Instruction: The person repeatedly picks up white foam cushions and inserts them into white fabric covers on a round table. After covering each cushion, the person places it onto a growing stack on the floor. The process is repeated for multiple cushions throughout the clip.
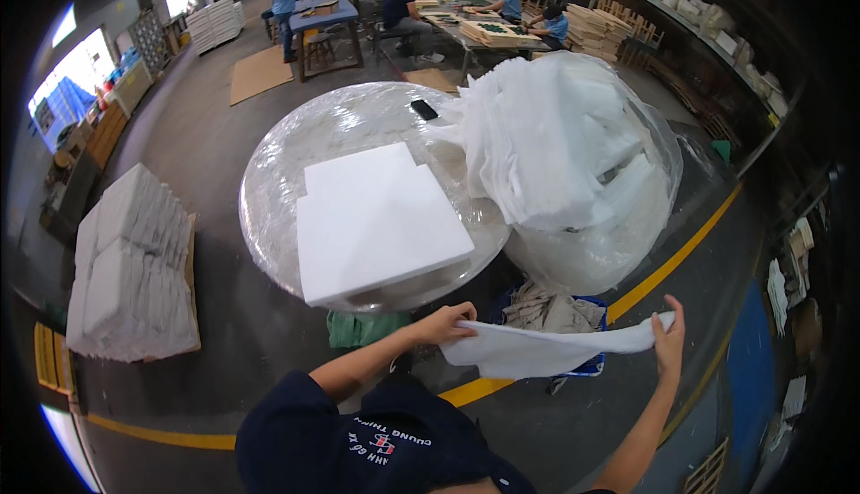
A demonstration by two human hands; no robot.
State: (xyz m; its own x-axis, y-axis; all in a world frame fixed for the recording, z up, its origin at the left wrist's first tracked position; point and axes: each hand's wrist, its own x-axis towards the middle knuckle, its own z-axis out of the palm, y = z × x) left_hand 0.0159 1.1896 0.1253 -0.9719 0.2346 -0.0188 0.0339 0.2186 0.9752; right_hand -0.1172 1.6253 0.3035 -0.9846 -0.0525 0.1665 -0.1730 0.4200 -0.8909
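A strip of white padding sheet (546,348) is stretched between my two hands, in front of the round table. My left hand (451,325) grips its left end with the fingers curled over the edge. The right end is pinched in my right hand (668,337), thumb on one side. On the plastic-wrapped round table (273,180) lies a notched white foam block (381,221), apart from both hands. A large clear bag (582,257) full of white padding sheets (546,145) stands at the table's right side.
Under the stretched sheet sits a blue basket (595,366) of greyish cloths (551,310). A green bundle (363,328) lies below the table's near edge. A black phone (424,110) rests on the table. White stacks (134,270) stand at left; people work at tables (324,15) beyond.
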